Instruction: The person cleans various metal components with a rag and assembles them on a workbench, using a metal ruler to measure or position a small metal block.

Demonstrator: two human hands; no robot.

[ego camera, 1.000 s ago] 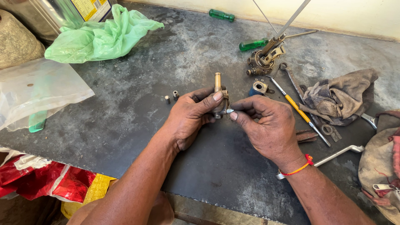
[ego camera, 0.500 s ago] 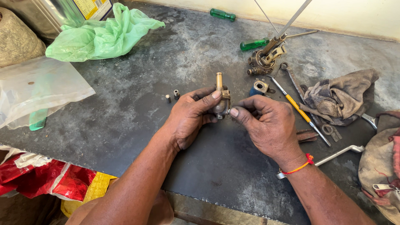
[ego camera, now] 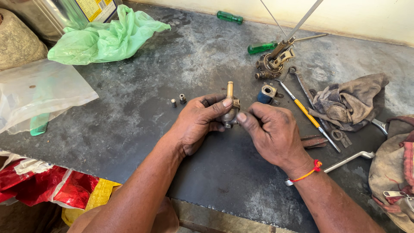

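Dark bench [ego camera: 129,129] | both hands grip brass fitting [ego camera: 230,110] | bushings [ego camera: 178,101], apparently, left

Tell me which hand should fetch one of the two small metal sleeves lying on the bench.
Left, probably. The two small sleeves lie on the bench just beyond the left hand, on its side. The right hand is farther off, with the brass fitting between. Both hands grip that fitting, so one must let go.
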